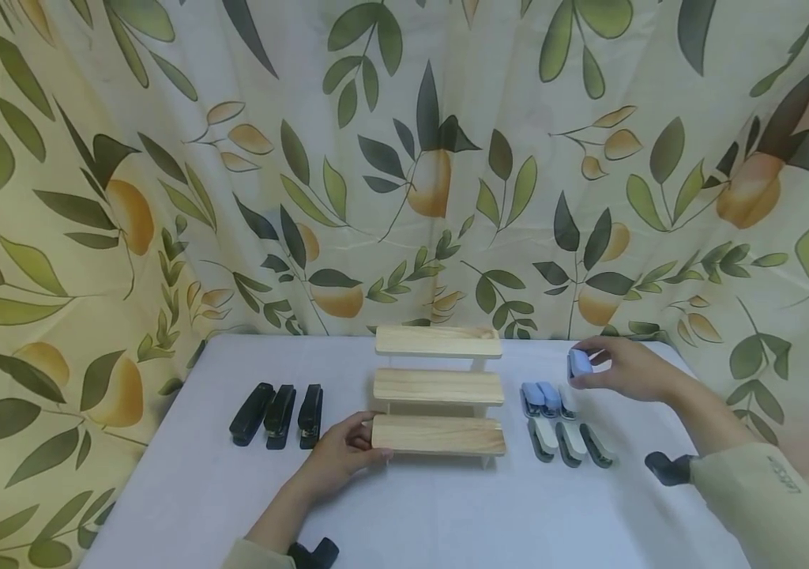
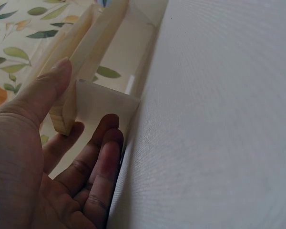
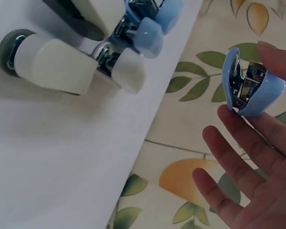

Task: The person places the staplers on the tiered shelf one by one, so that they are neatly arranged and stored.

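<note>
My right hand (image 1: 621,367) holds a small blue stapler (image 1: 579,363) above the back right of the table. In the right wrist view, thumb and fingers pinch this stapler (image 3: 269,95), its metal inside showing; the other fingers are spread. My left hand (image 1: 344,458) grips the left end of the lowest board of a three-tier wooden stand (image 1: 438,436). In the left wrist view, the thumb lies on one face of the board (image 2: 63,117) and a finger on the other, near the pale side support (image 2: 105,102).
Two blue staplers (image 1: 532,397) and a small white one (image 1: 566,405) lie right of the stand. Three larger white staplers (image 1: 570,444) lie before them. Three black staplers (image 1: 280,417) lie left of the stand on the white table (image 1: 447,521). A patterned curtain (image 1: 404,261) hangs behind.
</note>
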`<state>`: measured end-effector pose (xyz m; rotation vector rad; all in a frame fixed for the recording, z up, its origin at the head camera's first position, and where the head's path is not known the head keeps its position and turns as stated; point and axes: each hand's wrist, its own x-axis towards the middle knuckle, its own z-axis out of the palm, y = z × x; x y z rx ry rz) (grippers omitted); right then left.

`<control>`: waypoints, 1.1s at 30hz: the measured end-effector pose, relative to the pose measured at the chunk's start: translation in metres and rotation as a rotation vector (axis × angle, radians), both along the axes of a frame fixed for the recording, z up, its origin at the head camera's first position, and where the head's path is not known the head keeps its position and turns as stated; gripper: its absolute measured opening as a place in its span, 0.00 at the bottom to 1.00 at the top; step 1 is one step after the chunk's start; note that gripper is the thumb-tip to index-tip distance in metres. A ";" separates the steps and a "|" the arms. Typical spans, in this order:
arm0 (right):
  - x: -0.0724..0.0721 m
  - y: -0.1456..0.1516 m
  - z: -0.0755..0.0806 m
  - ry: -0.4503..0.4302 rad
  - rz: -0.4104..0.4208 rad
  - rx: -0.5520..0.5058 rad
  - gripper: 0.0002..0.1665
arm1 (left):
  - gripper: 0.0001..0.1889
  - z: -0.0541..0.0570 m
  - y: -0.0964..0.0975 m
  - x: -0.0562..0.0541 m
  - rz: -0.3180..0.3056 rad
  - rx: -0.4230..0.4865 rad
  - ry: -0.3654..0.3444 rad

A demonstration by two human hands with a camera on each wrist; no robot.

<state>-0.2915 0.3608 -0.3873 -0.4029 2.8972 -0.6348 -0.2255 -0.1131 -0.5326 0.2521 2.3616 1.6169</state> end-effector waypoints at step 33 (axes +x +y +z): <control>-0.007 -0.058 0.038 0.043 0.086 -0.014 0.43 | 0.42 -0.002 0.002 0.000 0.014 0.000 -0.016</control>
